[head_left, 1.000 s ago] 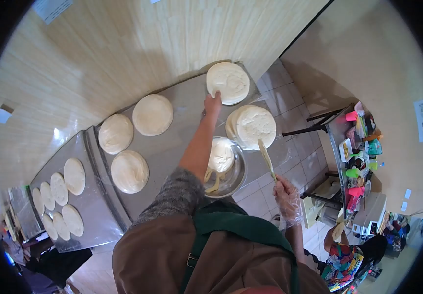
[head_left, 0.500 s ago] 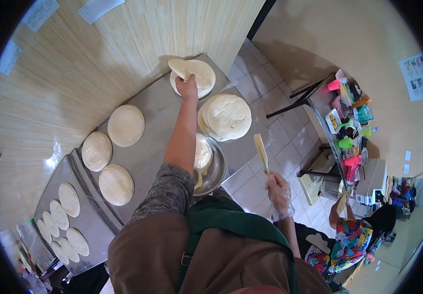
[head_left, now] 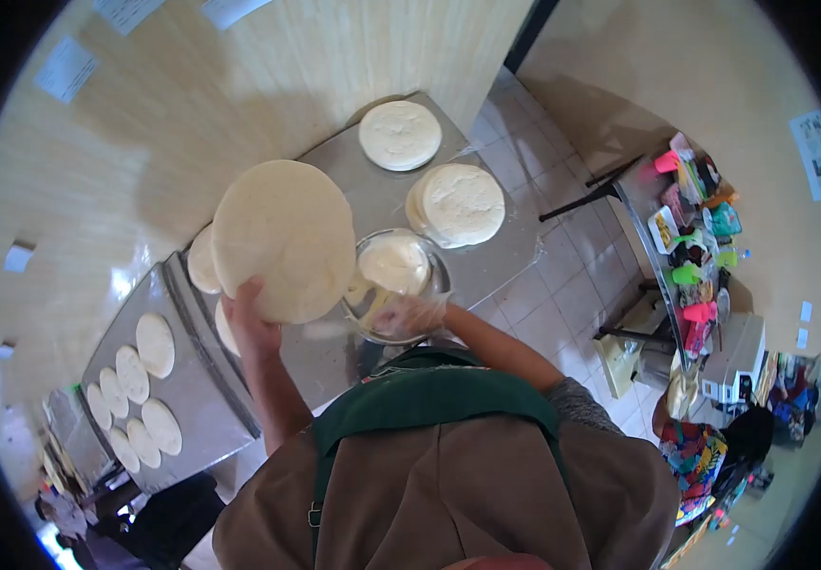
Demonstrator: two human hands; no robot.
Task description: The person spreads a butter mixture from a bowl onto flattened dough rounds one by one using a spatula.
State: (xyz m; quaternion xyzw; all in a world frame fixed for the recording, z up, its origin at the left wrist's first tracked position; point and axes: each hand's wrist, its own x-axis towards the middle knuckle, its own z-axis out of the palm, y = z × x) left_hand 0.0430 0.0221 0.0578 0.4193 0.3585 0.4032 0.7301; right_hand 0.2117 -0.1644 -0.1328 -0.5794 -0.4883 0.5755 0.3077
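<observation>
Disc (head_left: 287,237), pale and round, is up over bench (head_left: 368,195), left of metal bowl (head_left: 445,275). Left hand (head_left: 251,313) clamped on its near edge. Right hand (head_left: 410,315), clear glove, blurred at bowl's near side; can't tell if fingers are apart or together. Bowl holds creamy white mass (head_left: 396,264). Beyond bowl: stacked rounds (head_left: 463,204), another round (head_left: 399,136) near bench's far end. Smaller ovals (head_left: 132,374) on side bench (head_left: 203,404).
</observation>
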